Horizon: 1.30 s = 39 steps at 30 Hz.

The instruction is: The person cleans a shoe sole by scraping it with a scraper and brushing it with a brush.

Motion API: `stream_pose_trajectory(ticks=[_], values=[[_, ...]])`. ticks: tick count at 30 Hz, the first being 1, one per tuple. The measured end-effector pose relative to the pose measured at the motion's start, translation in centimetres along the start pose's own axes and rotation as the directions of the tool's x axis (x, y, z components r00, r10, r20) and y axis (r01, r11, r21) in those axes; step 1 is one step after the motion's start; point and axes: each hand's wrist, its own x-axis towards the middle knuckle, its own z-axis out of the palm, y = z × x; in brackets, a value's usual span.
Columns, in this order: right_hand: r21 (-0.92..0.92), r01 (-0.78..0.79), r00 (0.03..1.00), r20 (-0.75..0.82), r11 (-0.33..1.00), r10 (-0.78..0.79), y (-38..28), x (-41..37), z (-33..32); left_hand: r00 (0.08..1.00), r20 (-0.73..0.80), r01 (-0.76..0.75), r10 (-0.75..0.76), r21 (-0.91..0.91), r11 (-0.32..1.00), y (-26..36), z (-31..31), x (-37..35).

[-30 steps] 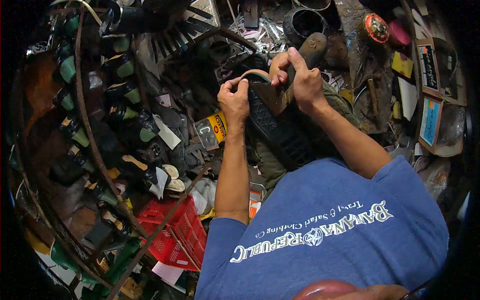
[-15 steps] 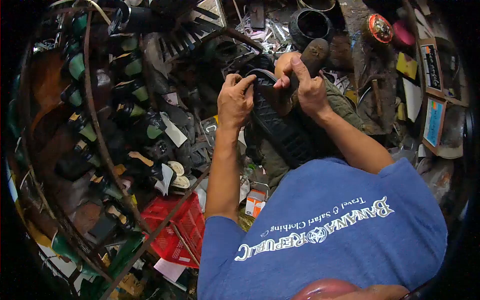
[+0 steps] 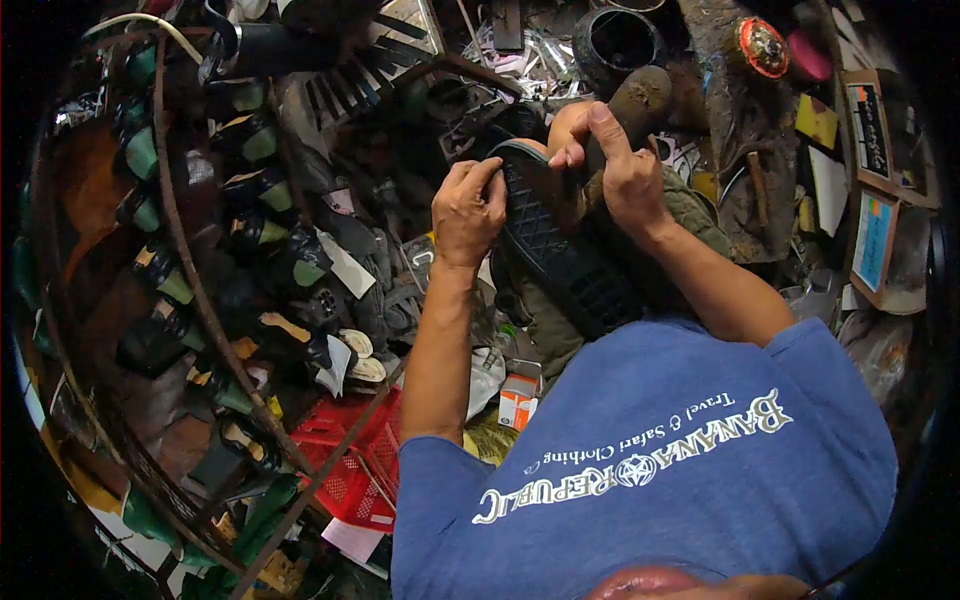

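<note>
A black shoe sole (image 3: 565, 255) with a gridded tread lies over my lap, its toe end pointing away from me. My left hand (image 3: 470, 212) is closed on the sole's left edge near the toe, thumb and fingertips pinched together at the rim. Across the toe is my right hand (image 3: 632, 180), with its thumb raised and its other fingers curled in toward the sole; I cannot tell what they hold. Just behind that hand stands a brown, rounded block-like end (image 3: 642, 95).
On the left, a metal rack (image 3: 175, 200) carries rows of dark footwear with green parts. A red plastic crate (image 3: 350, 460) and a small orange-and-white box (image 3: 518, 408) are beside my left arm. A black round pot (image 3: 618, 48) stands ahead, and framed signs (image 3: 872, 240) are at the right.
My right thumb has lifted more upright, and the right hand has shifted slightly to the right. My left hand keeps its pinch on the sole's edge. The whole view has tilted a little.
</note>
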Motion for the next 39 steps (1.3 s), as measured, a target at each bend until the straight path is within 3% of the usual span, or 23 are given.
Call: stream_pose_trajectory(ticks=[1,5,7,13,17,19,26,28,29,31,32,34,39], values=[[-0.162,0.103,0.993,-0.038,0.981,-0.111,-0.2,0.1,-0.1,1.0,0.002,0.002,-0.002,-0.002,1.0,0.0,0.0,0.0],[-0.143,0.019,1.0,-0.011,0.989,-0.02,1.9,-0.6,1.0,0.999,-0.007,0.043,-0.043,-0.023,0.999,0.0,0.1,-0.1],[0.226,-0.178,0.981,0.113,0.958,0.156,3.0,-0.6,1.6,0.999,-0.007,0.048,-0.049,-0.026,0.998,0.0,0.2,-0.1],[0.014,-0.126,0.99,0.071,0.992,0.125,4.8,-1.1,2.7,0.999,-0.039,0.024,-0.024,-0.018,1.0,0.0,0.2,0.0],[0.133,-0.181,0.98,0.104,0.974,0.168,3.5,-0.2,2.3,0.998,0.012,0.064,-0.064,-0.009,0.998,0.3,-0.2,0.2],[0.404,-0.544,0.838,0.215,0.735,0.502,0.0,1.4,1.2,0.995,0.046,0.094,-0.093,-0.005,0.996,0.5,-0.5,0.5],[0.377,-0.557,0.829,0.189,0.74,0.527,-2.1,3.3,0.6,0.985,0.171,0.039,-0.035,-0.021,0.999,-0.2,-1.5,1.6],[0.496,-0.709,0.664,0.231,0.501,0.711,-1.8,3.4,1.0,0.978,0.205,0.03,-0.025,-0.02,0.999,-0.3,-1.6,1.9],[0.496,-0.71,0.662,0.226,0.5,0.715,-1.2,3.1,1.3,0.976,0.217,0.039,-0.034,-0.017,0.999,-0.4,-1.6,1.9],[0.398,-0.549,0.825,0.117,0.735,0.553,-0.4,2.3,1.8,0.971,0.237,0.047,-0.042,-0.017,0.999,-0.4,-1.7,1.9],[0.398,-0.552,0.822,0.113,0.733,0.558,0.0,2.0,1.9,0.969,0.239,0.066,-0.06,-0.014,0.998,-0.2,-1.8,1.9],[0.11,-0.459,0.888,0.081,0.882,0.452,-0.1,1.9,1.9,0.966,0.247,0.083,-0.077,-0.012,0.997,0.1,-1.8,1.9],[0.381,-0.583,0.811,0.22,0.717,0.543,0.9,1.7,1.1,0.965,0.25,0.087,-0.078,-0.027,0.996,0.3,-1.9,1.6]])
